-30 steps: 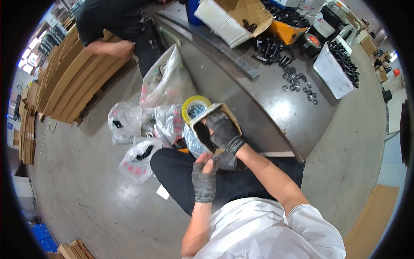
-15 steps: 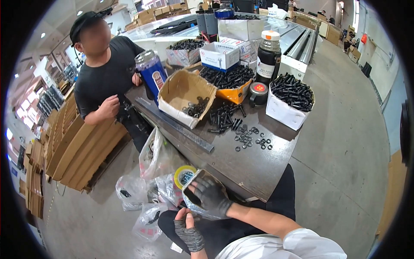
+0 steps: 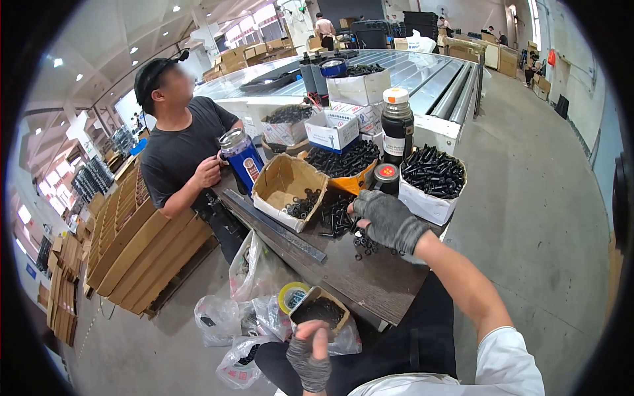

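My right hand [image 3: 391, 219], in a grey fingerless glove, reaches over the table [image 3: 389, 290] with its fingers apart, at the edge of a loose pile of black bolts [image 3: 335, 216]. Small black washers [image 3: 365, 247] lie under and beside it, partly covered. My left hand [image 3: 310, 360], gloved alike, is above my lap with thumb and fingers drawn together; whatever they hold is too small to make out. Just beyond it sits a small open carton [image 3: 340, 323] with dark contents, low beside the table.
A cardboard box of washers [image 3: 281, 178], an orange-edged box of bolts [image 3: 350, 168], a white box of bolts [image 3: 432, 181], a black flask [image 3: 397, 125] and a metal bar [image 3: 277, 228] stand or lie on the table. Plastic bags [image 3: 247, 264] lie below. A person [image 3: 188, 138] stands at left.
My right hand has left the small carton and moved up and right to the bolts and washers on the table. My left hand stays low near the carton. The person's head has turned aside.
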`<state>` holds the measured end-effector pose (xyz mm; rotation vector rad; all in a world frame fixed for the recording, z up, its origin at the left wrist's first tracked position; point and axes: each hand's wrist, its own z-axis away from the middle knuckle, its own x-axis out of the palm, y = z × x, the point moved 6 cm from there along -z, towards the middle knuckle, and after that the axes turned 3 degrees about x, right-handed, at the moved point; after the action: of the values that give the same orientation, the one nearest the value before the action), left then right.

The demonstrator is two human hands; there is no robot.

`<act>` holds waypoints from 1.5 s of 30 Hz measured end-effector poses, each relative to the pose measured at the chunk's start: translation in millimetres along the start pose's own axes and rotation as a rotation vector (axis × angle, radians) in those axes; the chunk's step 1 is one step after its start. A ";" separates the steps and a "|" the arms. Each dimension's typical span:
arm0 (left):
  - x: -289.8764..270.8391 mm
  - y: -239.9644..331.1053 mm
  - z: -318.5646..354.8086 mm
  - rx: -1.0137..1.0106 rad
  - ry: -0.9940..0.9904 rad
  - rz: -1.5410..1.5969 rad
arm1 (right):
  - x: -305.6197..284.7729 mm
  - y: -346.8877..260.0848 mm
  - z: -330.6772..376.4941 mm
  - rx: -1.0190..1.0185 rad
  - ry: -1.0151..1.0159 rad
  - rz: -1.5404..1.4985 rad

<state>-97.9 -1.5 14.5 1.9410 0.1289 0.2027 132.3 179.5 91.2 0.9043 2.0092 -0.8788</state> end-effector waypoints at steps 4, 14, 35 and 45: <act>1.7 6.4 10.2 0.005 -0.040 -0.067 | 22.7 30.5 -15.1 -0.019 -0.245 -0.277; 19.2 -6.0 24.5 0.036 -0.084 -0.153 | 27.5 34.3 -38.1 -0.068 -0.459 -0.115; 23.8 -23.7 56.7 0.204 -0.242 -0.255 | 45.2 31.4 -60.3 -0.139 -0.801 0.107; 19.2 -29.2 53.3 0.106 -0.205 -0.150 | 13.0 0.1 -58.0 -0.144 -0.611 0.271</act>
<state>-68.1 -35.7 -30.4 2.0352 0.1514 -0.1043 106.2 230.0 108.3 0.6965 1.3681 -0.7336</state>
